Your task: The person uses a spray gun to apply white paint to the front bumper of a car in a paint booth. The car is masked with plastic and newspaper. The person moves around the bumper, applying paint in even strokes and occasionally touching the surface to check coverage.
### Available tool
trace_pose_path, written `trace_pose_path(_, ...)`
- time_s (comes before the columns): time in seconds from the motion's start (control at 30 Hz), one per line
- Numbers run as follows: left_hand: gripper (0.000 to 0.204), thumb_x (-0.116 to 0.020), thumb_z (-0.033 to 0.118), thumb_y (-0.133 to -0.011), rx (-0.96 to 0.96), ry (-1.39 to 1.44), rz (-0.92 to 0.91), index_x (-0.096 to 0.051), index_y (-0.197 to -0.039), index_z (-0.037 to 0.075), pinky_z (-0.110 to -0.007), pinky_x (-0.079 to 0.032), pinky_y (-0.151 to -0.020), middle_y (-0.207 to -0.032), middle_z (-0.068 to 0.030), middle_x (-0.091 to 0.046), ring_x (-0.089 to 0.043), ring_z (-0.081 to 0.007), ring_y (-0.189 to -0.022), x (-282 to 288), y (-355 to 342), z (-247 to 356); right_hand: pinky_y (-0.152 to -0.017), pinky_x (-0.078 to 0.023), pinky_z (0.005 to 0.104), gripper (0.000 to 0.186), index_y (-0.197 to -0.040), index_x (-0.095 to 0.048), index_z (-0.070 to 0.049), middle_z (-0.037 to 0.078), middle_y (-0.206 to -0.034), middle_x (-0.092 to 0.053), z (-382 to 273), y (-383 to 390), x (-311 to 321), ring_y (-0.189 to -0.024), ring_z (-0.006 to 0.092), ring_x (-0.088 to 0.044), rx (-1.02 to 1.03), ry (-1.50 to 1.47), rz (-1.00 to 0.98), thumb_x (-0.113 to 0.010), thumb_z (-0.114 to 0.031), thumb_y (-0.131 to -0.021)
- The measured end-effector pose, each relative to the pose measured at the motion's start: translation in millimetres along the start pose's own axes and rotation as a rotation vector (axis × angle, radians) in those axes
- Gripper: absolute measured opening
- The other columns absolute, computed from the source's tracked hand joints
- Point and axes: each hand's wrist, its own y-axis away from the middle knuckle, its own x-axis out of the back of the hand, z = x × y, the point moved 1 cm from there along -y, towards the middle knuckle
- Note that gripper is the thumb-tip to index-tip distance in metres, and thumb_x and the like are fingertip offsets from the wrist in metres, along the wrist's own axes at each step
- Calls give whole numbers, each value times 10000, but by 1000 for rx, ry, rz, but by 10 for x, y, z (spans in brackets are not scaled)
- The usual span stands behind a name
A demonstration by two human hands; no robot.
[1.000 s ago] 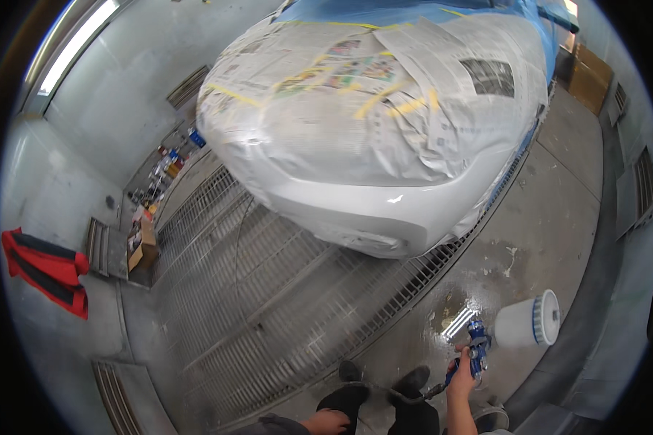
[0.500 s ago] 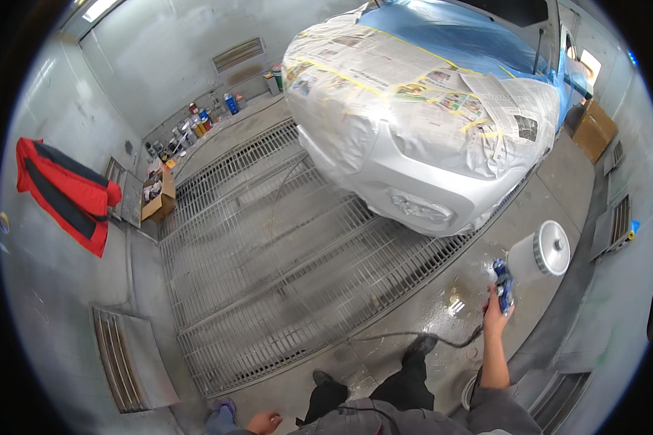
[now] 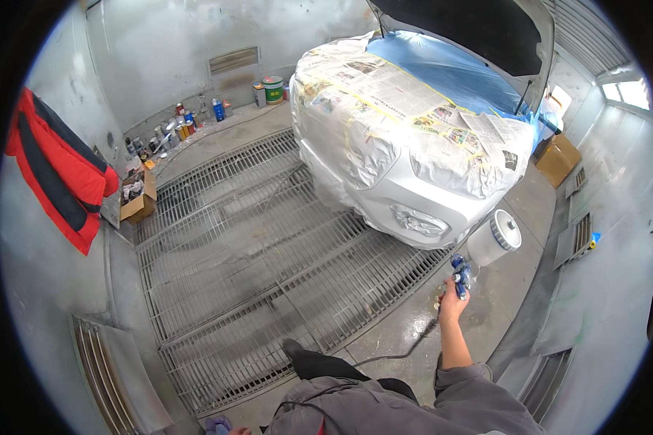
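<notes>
My right hand [image 3: 453,303] grips a blue paint spray gun [image 3: 461,278] by its handle, its arm stretched out ahead of me. On top of the gun sits a large whitish cup [image 3: 492,241] with a round lid. A dark air hose [image 3: 406,354] trails from the gun's base towards my legs. Just beyond the cup stands the freshly pale bumper [image 3: 453,204] of a car wrapped in newspaper and clear film. Crumpled film fills the bumper's fog lamp opening [image 3: 419,222]. Only a sliver of my left hand [image 3: 241,431] shows at the lower edge, its fingers mostly hidden.
Metal floor grating [image 3: 239,268] runs beside the car. The raised hood [image 3: 479,32] stands above blue sheeting [image 3: 442,69]. Several cans [image 3: 185,130] and a green bucket [image 3: 273,90] line the far wall. Cardboard boxes [image 3: 557,161] and a red-black jacket [image 3: 58,170] flank the room.
My view has shifted, and I have stepped forward with one foot onto the grating. The spray gun has come nearer the bumper. My left hand has slipped mostly out of view.
</notes>
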Motion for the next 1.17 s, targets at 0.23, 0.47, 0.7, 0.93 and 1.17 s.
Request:
trace_pose_path(0.23, 427, -661, 396, -936, -86, -52, -128, -719, -1263, 127, -492, -523, -954, -1173, -142, -715, -680, -256, -1122, 694, -1163, 579, -425, -421, 300, 130, -988, -638, -41, 72, -953, -677, -155, 479, -1471, -478, 135, -505, -104, -375, 154, -636, -170, -1002)
trace_pose_path(0.47, 420, -658, 397, -938, 31, -101, -122, -728, -1236, 111, -466, -537, -930, -1109, -137, -733, -699, -243, -1080, 2406, -2324, 1438, -402, -387, 285, 149, -952, -587, -58, 50, -853, -644, -139, 843, -2777, -450, 137, -485, -189, -337, 460, -636, -182, -1019)
trace_pose_path(0.7, 415, -654, 399, -940, -45, -136, -197, -737, -1210, 94, -441, -552, -906, -1045, -132, -752, -719, -229, -1037, 3433, -3592, 2678, -375, -366, 303, 217, -843, -623, -43, 35, -635, -579, -395, 1571, -4086, -413, 135, -495, -228, -177, 595, -684, -180, -1000)
trace_pose_path(0.93, 414, -651, 400, -941, -237, -268, -251, -745, -1183, 78, -415, -566, -882, -981, -126, -770, -739, -215, -994, 5066, -5496, 4096, -395, -388, 291, 196, -890, -650, -45, 31, -711, -625, -348, 2165, -6157, -437, 122, -495, -244, -227, 521, -692, -200, -1001)
trace_pose_path(1.17, 463, -637, 416, -966, -316, -282, -167, -730, -1289, 98, -377, -559, -983, -1020, -168, -786, -755, -275, -1055, 7330, -7355, 5698, -425, -426, 289, 198, -1068, -662, -58, 86, -845, -711, -911, 2668, -8770, -469, 144, -541, -288, -215, 362, -713, -236, -998)
